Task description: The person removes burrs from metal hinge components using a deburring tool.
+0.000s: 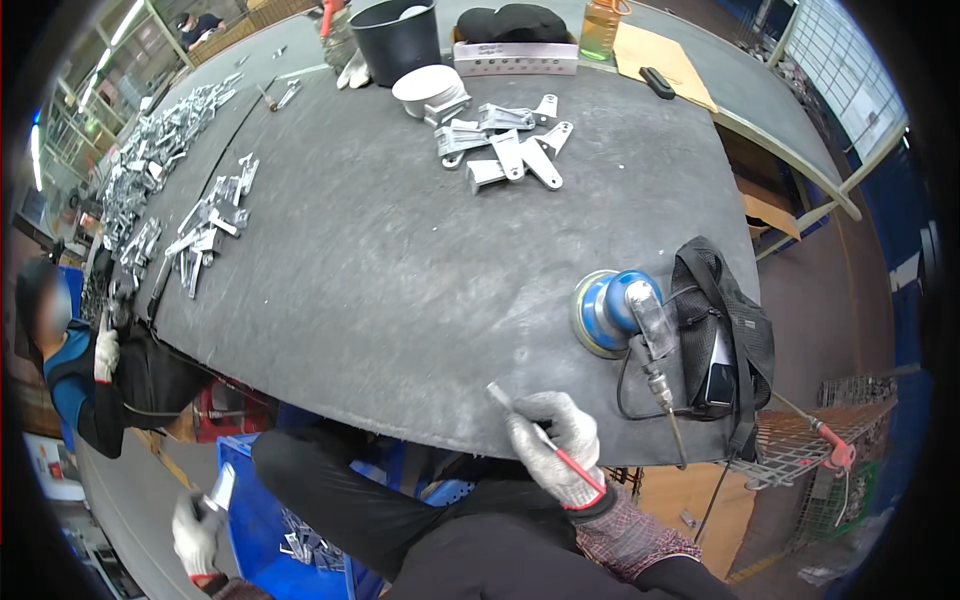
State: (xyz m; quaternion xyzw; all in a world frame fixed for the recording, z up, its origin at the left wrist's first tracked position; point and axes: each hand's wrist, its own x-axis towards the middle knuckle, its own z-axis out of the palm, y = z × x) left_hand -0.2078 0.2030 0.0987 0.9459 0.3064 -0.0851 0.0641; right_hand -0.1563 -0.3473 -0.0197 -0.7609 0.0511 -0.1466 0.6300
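My left hand (197,535), in a whitish work glove, is closed on a bright metal bracket (223,487) beside the blue crate (240,540) at the lower left. Inside that crate lie several metal brackets (310,546). At the table's near edge, my gloved right hand (556,447) grips a slim red-handled tool (578,468). Its flat metal tip points up and left over the dark tabletop; its exact kind is unclear. Up and to the right of this hand, a blue round sander (612,312) lies on the table.
A black bag (722,330) lies beside the sander, with an air hose near it. Several brackets (510,150) rest at the far middle by white discs (428,90) and a black bucket (396,45). More brackets (160,160) spread at left. Another person (75,360) works at far left.
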